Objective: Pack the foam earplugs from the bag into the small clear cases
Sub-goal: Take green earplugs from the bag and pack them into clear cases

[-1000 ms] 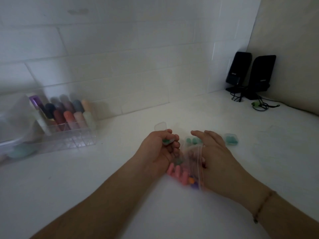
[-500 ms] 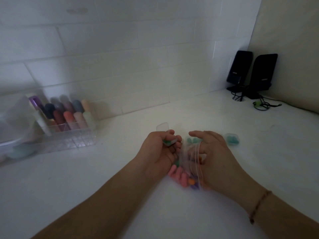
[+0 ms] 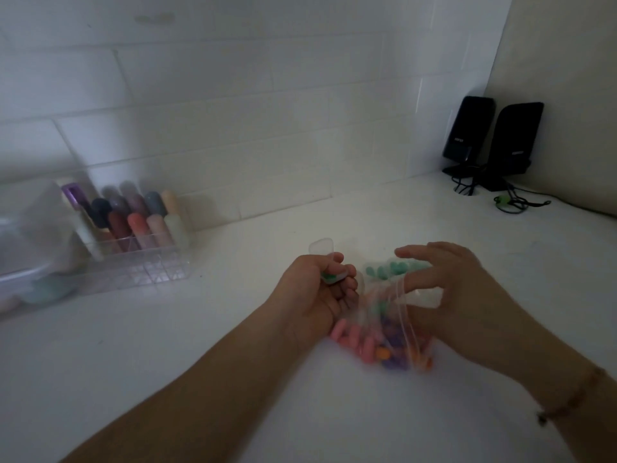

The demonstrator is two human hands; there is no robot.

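On the white counter (image 3: 167,345) we keep the clear zip bag (image 3: 384,332) of foam earplugs (image 3: 354,339) between our hands. Our left hand (image 3: 314,295) curls round an open small clear case (image 3: 329,262), a green plug seemingly inside. Our right hand (image 3: 457,295) hovers slack-fingered, holding nothing. An acrylic organiser (image 3: 133,259) and speakers (image 3: 494,142) stand well apart.

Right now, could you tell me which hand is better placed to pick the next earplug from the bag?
Right hand: open and empty, at the bag. Left hand already holds the open case.
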